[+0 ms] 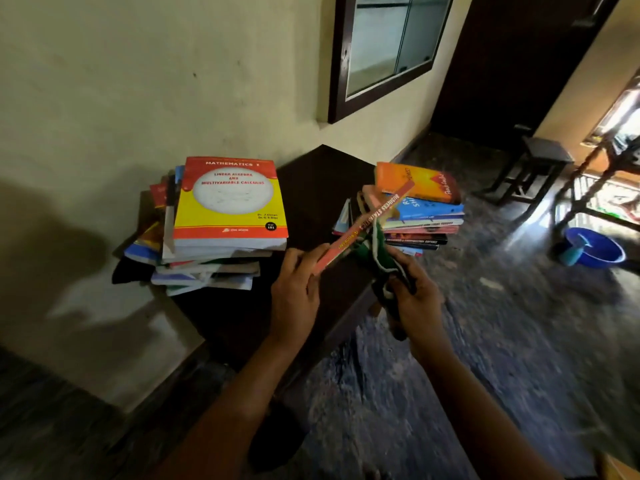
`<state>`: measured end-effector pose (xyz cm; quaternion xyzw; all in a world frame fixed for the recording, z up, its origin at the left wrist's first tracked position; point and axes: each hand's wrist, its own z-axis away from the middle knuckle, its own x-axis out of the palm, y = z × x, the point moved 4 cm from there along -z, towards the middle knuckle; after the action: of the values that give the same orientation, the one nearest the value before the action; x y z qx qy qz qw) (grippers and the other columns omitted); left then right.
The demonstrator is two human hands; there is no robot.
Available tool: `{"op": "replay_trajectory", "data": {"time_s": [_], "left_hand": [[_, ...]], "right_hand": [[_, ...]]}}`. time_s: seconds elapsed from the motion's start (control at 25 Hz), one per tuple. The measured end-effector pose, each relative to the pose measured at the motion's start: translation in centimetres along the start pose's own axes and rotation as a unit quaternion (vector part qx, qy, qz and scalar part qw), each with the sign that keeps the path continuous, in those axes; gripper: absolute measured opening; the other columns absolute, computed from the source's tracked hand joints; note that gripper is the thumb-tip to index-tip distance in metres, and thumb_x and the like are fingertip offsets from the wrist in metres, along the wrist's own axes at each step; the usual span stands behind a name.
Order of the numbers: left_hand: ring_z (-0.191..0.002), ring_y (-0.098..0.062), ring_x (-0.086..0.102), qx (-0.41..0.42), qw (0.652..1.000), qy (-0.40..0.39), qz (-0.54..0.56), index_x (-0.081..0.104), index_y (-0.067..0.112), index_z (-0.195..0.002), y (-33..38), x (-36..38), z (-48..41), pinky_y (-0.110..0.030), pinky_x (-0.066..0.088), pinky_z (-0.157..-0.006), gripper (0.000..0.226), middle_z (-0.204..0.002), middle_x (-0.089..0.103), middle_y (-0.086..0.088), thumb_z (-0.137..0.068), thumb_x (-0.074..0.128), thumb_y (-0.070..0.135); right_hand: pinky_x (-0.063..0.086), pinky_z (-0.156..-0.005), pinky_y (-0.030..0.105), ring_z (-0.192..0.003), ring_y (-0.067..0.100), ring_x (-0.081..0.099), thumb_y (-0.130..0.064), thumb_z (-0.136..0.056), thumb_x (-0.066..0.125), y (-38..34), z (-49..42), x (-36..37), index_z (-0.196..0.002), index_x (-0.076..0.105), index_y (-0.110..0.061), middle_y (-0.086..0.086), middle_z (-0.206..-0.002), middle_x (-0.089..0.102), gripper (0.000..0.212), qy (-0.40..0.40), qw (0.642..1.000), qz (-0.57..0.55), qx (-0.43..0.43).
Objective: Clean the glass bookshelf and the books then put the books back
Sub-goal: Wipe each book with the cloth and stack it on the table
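My left hand (pixel 294 289) grips the near end of a thin orange book (pixel 363 225), fingers curled round its lower corner. The book is held edge-up, slanting away toward one o'clock, and the spine reads "Business Statistics". My right hand (pixel 415 299) is closed round a bunched green cloth (pixel 381 251) with white trim. The cloth's upper end touches the book about midway along it.

Both hands hover over the near right edge of the dark counter (pixel 311 202), which stands against the wall. At about ten o'clock from my hands sits an untidy pile of books (pixel 207 265), topped by a yellow and red mathematics textbook (pixel 230 199) lying face up. At one o'clock, just behind the held book, a second stack (pixel 422 220) sits near the counter's right edge, with an orange book uppermost.

Farther off, at twelve to one o'clock, the glass bookshelf (pixel 388 46) hangs on the wall in a dark frame, its panes shut. At two o'clock a small dark stool (pixel 533 161) stands on the floor, and at three o'clock a blue basin (pixel 595 251) rests there.
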<state>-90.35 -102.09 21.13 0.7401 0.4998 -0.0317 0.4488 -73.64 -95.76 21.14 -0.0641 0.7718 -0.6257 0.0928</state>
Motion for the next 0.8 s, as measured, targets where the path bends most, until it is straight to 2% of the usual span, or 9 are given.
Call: {"op": "replay_trajectory", "data": {"time_s": [0.08,0.16,0.24,0.32,0.44,0.52,0.6,0.68,0.8], "left_hand": [[-0.11,-0.019,0.053,0.043,0.999,-0.026,-0.016,0.062,0.013,-0.12,-1.6,0.5,0.6,-0.019,0.04,-0.094,0.037,-0.118,0.06,-0.006,-0.097,0.035,0.023],[-0.132,-0.013,0.037,0.128,0.987,-0.065,-0.072,0.052,0.014,-0.131,-4.1,1.7,3.7,-0.023,0.027,-0.108,0.043,-0.133,0.054,-0.005,-0.094,0.031,0.009],[-0.143,-0.006,0.013,0.188,0.964,-0.148,-0.113,0.029,0.024,-0.145,-7.3,2.7,8.3,-0.027,0.015,-0.114,0.051,-0.151,0.03,0.007,-0.096,0.031,0.01],[-0.144,-0.006,0.009,0.169,0.948,-0.242,-0.118,0.019,0.028,-0.148,-10.4,3.3,13.0,-0.03,0.011,-0.117,0.053,-0.153,0.022,0.012,-0.098,0.028,0.013],[-0.14,-0.014,0.025,0.106,0.947,-0.275,-0.126,0.037,0.022,-0.142,-11.9,3.5,15.4,-0.037,0.02,-0.113,0.049,-0.142,0.045,-0.001,-0.101,0.011,0.014],[-0.135,-0.018,0.033,0.085,0.95,-0.28,-0.112,0.052,0.017,-0.133,-10.9,3.3,14.7,-0.04,0.027,-0.11,0.046,-0.138,0.051,-0.006,-0.096,0.025,0.008],[-0.132,-0.022,0.034,0.053,0.95,-0.278,-0.131,0.053,0.018,-0.13,-10.6,2.4,14.2,-0.047,0.035,-0.106,0.044,-0.137,0.051,-0.008,-0.086,0.046,0.013],[-0.136,-0.024,0.029,-0.007,0.943,-0.293,-0.161,0.042,0.025,-0.135,-12.0,1.4,14.8,-0.059,0.036,-0.101,0.051,-0.143,0.042,-0.006,-0.085,0.053,0.029],[-0.139,-0.029,0.027,-0.028,0.927,-0.319,-0.195,0.03,0.024,-0.143,-13.4,0.3,16.6,-0.057,0.034,-0.1,0.059,-0.15,0.033,-0.006,-0.094,0.027,0.056]], "right_hand": [[0.048,-0.068,0.019,-0.072,0.002,0.06,0.013,-0.091,0.041,1.0,0.0,-0.5,-0.113,0.059,-0.031,-0.014,-0.096,0.065,0.053,0.009,1.0,0.004,0.014],[0.045,-0.065,0.031,-0.069,0.013,0.056,0.014,-0.09,0.041,3.5,0.8,-0.9,-0.114,0.061,-0.03,-0.007,-0.091,0.066,0.054,0.002,0.998,0.03,0.057],[0.044,-0.06,0.029,-0.061,0.009,0.054,0.014,-0.088,0.042,6.3,2.2,-1.0,-0.107,0.062,-0.04,0.001,-0.092,0.063,0.06,-0.017,0.993,0.078,0.089],[0.042,-0.053,0.026,-0.059,0.009,0.053,0.011,-0.089,0.043,8.0,3.8,-0.8,-0.103,0.059,-0.047,0.004,-0.092,0.062,0.061,-0.038,0.984,0.117,0.125],[0.042,-0.046,0.02,-0.056,0.008,0.053,0.007,-0.092,0.042,7.6,4.6,0.0,-0.102,0.055,-0.045,0.0,-0.087,0.061,0.054,-0.064,0.976,0.144,0.149],[0.04,-0.044,0.016,-0.051,0.0,0.051,0.006,-0.092,0.042,7.0,3.2,1.0,-0.108,0.058,-0.037,0.004,-0.089,0.062,0.049,-0.085,0.978,0.149,0.121],[0.05,-0.06,0.016,-0.07,-0.004,0.059,0.003,-0.091,0.046,6.3,0.4,2.5,-0.116,0.059,-0.027,0.004,-0.106,0.064,0.041,-0.099,0.977,0.181,0.058],[0.053,-0.086,0.034,-0.102,0.012,0.06,-0.001,-0.088,0.051,6.8,-3.0,4.2,-0.126,0.055,-0.024,0.002,-0.124,0.058,0.044,-0.091,0.964,0.248,-0.009],[0.033,-0.106,0.04,-0.134,0.024,0.034,-0.006,-0.09,0.05,9.8,-6.8,6.5,-0.141,0.038,-0.027,0.005,-0.151,0.031,0.057,-0.111,0.907,0.405,-0.013]]}}
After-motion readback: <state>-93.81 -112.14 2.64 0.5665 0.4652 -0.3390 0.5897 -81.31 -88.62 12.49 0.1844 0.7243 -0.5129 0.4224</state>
